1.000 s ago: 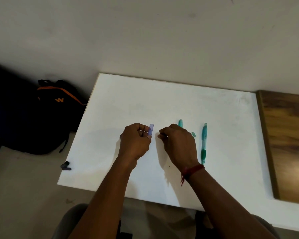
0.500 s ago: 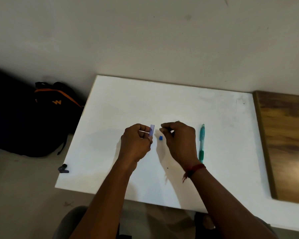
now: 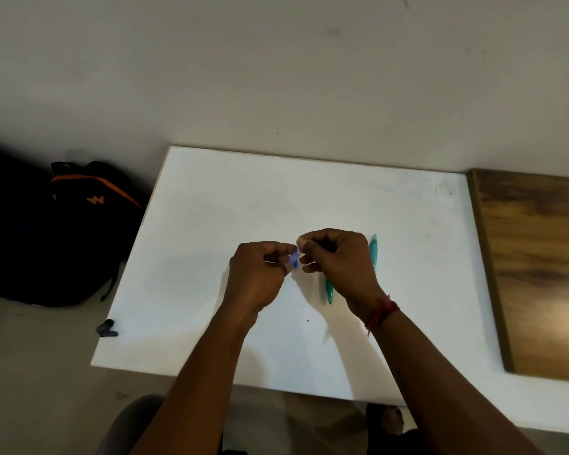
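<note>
Over the middle of the white table (image 3: 211,224), my left hand (image 3: 260,277) grips a small purple case (image 3: 296,256) between thumb and fingers. My right hand (image 3: 339,261) meets it from the right, its curled fingertips pinching the case's top end. A tiny blue piece (image 3: 295,265) shows just under the case; whether it lies on the table I cannot tell. A teal pen (image 3: 373,249) lies beside the right hand, its lower part hidden by the wrist. The tip of a second teal pen (image 3: 329,292) shows below the right palm.
A black backpack with orange trim (image 3: 89,224) leans against the wall left of the table. A small dark object (image 3: 107,328) lies on the floor by the table's left corner. A wooden surface (image 3: 539,274) adjoins the table on the right.
My right hand has moved left and up from the table to the top of the purple case. The left hand has kept its grip, tilting the case slightly.
</note>
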